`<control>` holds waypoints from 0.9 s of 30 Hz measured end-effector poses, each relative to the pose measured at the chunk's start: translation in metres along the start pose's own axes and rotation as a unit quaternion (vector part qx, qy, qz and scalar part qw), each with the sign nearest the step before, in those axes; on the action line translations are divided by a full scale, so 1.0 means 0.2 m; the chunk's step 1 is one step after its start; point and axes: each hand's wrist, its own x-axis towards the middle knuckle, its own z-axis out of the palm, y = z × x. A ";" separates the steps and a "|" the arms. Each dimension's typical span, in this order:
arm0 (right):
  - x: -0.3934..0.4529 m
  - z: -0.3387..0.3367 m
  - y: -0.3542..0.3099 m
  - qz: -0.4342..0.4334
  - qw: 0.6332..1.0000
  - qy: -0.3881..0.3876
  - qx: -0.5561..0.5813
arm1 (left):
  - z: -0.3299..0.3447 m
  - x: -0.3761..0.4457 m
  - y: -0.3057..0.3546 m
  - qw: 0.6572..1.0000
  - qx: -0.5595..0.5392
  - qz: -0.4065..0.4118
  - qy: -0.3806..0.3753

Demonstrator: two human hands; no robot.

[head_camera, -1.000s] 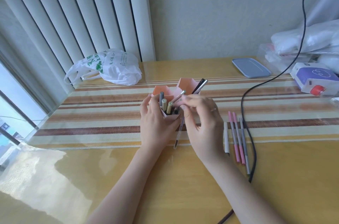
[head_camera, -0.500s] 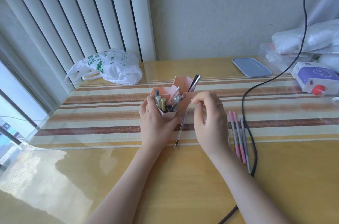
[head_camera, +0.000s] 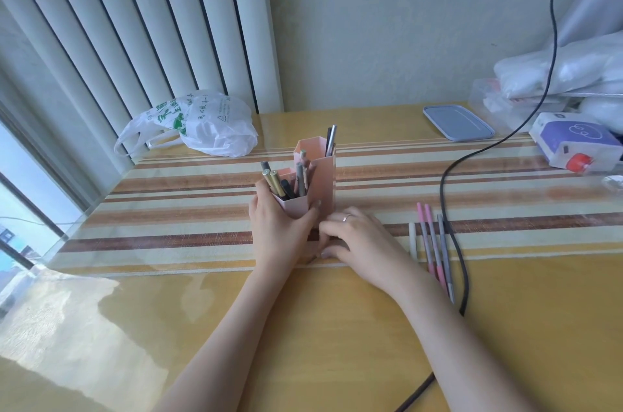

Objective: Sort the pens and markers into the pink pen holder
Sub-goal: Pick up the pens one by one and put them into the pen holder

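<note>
The pink pen holder [head_camera: 324,175] stands upright on the striped mat, with several pens and markers [head_camera: 286,184] in its compartments. My left hand [head_camera: 279,229] grips its low front compartment. My right hand [head_camera: 364,243] lies low on the mat just right of the holder, with its fingertips curled onto a thin pen [head_camera: 312,259]; only the pen's near end shows. To the right, side by side on the mat, lie a white marker [head_camera: 412,239], two pink markers [head_camera: 427,236] and a grey pen [head_camera: 445,253].
A black cable [head_camera: 459,253] runs along the right of the loose pens and off the table's front. A white plastic bag [head_camera: 209,125] sits at the back left. A blue lid [head_camera: 458,123] and a tissue pack [head_camera: 573,141] sit at the back right.
My right hand let go of a pen in the holder, then dropped to the mat onto the thin pen beside it. My left hand kept hold of the holder.
</note>
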 end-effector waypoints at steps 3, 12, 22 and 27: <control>0.00 0.00 -0.01 -0.013 0.999 0.030 0.010 | 0.00 0.00 0.00 1.000 -0.009 -0.003 -0.005; 0.02 0.01 -0.02 -0.043 0.983 0.172 -0.043 | -0.01 0.00 0.00 0.999 -0.043 -0.008 -0.020; 0.03 -0.04 0.03 -0.044 0.947 0.316 -0.041 | -0.03 0.03 -0.02 0.995 -0.085 -0.044 -0.023; -0.01 -0.15 -0.01 0.040 0.827 0.502 0.250 | -0.02 0.03 -0.02 0.994 -0.091 -0.051 -0.042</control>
